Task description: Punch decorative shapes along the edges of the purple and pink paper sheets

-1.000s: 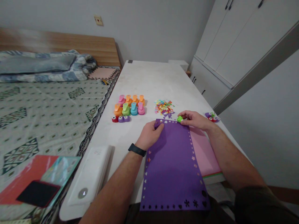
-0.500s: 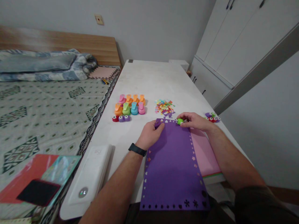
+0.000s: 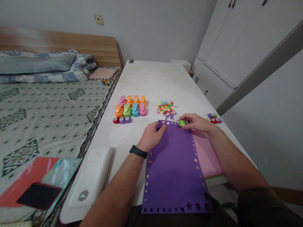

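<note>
At the frame's lower centre, that flat purple rectangular sheet looks light and bendable, likely weakest along its punched borders; I'd hold it just inside them. The left hand pinches its upper-left corner; the right hand pinches a small bright-green plastic punch, probably light and hard, at its upper edge. Beyond, mid-frame, small multicoloured cutouts lie heaped on the white desk.

I see a plain black band around the left wrist. A dark sleeve ends above the right forearm.
</note>
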`<state>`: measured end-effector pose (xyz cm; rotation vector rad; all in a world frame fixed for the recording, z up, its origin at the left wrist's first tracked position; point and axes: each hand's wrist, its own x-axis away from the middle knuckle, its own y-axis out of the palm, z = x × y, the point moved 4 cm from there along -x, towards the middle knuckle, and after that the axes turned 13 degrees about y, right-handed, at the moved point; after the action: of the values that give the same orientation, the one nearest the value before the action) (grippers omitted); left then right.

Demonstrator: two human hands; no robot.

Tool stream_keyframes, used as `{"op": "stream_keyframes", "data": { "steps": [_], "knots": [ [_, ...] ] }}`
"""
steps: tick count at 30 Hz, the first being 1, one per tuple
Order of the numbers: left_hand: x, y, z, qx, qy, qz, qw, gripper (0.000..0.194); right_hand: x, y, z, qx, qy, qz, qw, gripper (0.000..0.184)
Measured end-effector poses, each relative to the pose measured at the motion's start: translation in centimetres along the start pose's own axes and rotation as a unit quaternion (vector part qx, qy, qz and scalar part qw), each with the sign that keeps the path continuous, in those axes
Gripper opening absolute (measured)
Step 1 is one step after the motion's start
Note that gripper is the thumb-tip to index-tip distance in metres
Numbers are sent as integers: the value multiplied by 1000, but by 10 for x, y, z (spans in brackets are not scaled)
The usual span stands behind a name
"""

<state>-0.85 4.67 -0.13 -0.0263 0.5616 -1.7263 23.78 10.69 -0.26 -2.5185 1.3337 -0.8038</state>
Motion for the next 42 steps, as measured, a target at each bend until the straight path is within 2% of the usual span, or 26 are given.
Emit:
{"op": "stream_keyframes", "data": {
  "steps": [13, 17, 24, 42],
  "knots": [
    [0, 1, -1, -20, 18, -4, 1000, 32, 0, 7, -1, -50, 41, -5, 998, 37],
    [1, 1, 0, -23, 18, -3, 1000, 32, -2, 8, -1, -33, 41, -4, 999, 36],
    [1, 2, -2, -23, 10, -13, 1000, 31, -4, 7, -1, 7, 27, 33, 999, 29],
    [0, 2, -7, -38, 19, -11, 999, 31, -7, 12, 1, -23, 32, 19, 999, 33]
  ]
}}
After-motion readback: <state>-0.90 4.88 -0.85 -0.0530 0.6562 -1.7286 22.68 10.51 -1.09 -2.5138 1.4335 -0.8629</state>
